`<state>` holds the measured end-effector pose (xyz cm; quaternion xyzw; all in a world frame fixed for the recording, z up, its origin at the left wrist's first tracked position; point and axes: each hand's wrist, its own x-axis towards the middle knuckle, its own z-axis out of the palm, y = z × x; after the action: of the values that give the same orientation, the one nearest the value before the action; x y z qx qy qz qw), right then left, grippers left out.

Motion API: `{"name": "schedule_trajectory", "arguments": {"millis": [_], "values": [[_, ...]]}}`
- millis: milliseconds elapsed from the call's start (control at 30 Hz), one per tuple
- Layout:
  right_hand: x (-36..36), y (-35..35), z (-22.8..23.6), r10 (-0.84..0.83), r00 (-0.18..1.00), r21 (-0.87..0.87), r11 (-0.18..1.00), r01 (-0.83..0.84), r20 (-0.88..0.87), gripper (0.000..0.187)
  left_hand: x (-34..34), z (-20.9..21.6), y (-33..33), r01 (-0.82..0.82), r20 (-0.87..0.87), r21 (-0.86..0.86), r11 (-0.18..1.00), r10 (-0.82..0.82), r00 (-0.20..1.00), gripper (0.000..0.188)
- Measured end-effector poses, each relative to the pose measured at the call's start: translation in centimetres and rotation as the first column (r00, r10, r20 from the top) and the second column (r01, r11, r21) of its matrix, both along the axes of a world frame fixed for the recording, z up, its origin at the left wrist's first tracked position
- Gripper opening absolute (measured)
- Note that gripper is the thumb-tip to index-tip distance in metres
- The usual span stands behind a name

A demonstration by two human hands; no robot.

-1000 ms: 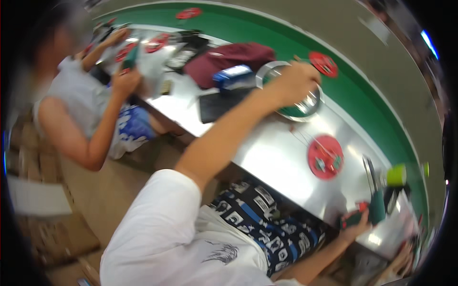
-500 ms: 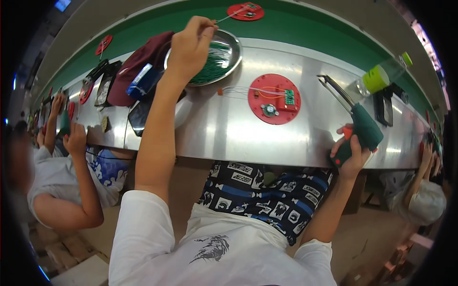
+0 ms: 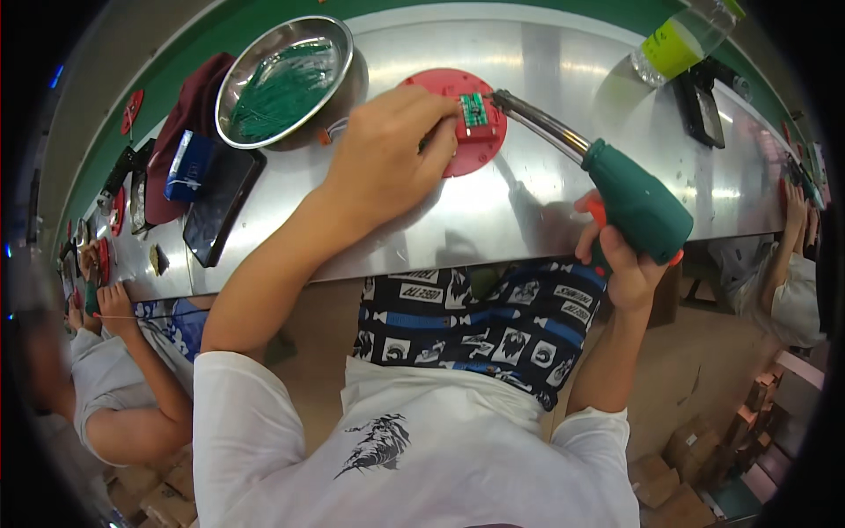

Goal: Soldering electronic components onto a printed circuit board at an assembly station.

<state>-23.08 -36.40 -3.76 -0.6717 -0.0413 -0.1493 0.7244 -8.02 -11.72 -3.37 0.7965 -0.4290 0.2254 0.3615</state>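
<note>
About midway between the near and far edges of the steel counter, a red disc lies flat, with the work centred on it. The step in hand looks to be bringing a green handheld tool to the green circuit board on that disc: its slim metal nozzle slants in from the right, tip just beside the board's right edge, though whether they touch I can't tell. The right hand is wrapped around the tool's handle near the counter's near edge, fingers by the orange trigger. The left hand lies over the disc's left part, thumb and forefinger drawn close together at the board's left side; whether they pinch something is hidden. What this calls for next, I'd judge, is a steady right wrist, the tip aimed at one small spot, and the left fingertips clear of the metal. As for looks, the disc is round and bright red, with small raised details near its rim; the board sits on it at a raised red block.
</note>
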Motion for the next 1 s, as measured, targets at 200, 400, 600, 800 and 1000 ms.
{"name": "schedule_trajectory", "arguments": {"millis": [200, 400, 600, 800, 1000], "values": [[0.2, -0.3, -0.3, 0.001, 0.998, -0.057, 0.998, -0.005, -0.070, 0.019, -0.2, -1.6, -0.4, -0.102, -0.040, 0.028, 0.994, 0.103, 0.994, 0.010], [0.3, -0.2, 0.2, 0.021, 0.996, -0.056, 0.998, -0.025, -0.088, 0.018, -0.3, -2.0, -0.4, -0.105, -0.012, 0.031, 0.994, 0.105, 0.994, 0.010], [0.6, 0.2, 0.5, -0.004, 0.996, -0.057, 0.998, -0.001, -0.094, 0.020, 0.0, -2.1, -0.2, -0.089, 0.026, 0.022, 0.996, 0.088, 0.996, 0.009], [1.0, -0.5, 0.3, 0.062, 0.991, -0.040, 0.997, -0.067, -0.120, 0.027, 0.3, -2.3, -0.1, -0.086, 0.060, 0.031, 0.996, 0.084, 0.995, 0.009], [0.8, -0.6, -0.2, 0.009, 0.999, 0.058, 0.998, -0.007, -0.047, 0.039, 0.3, -2.6, -0.1, -0.101, 0.068, 0.050, 0.994, 0.098, 0.993, 0.009]]}}
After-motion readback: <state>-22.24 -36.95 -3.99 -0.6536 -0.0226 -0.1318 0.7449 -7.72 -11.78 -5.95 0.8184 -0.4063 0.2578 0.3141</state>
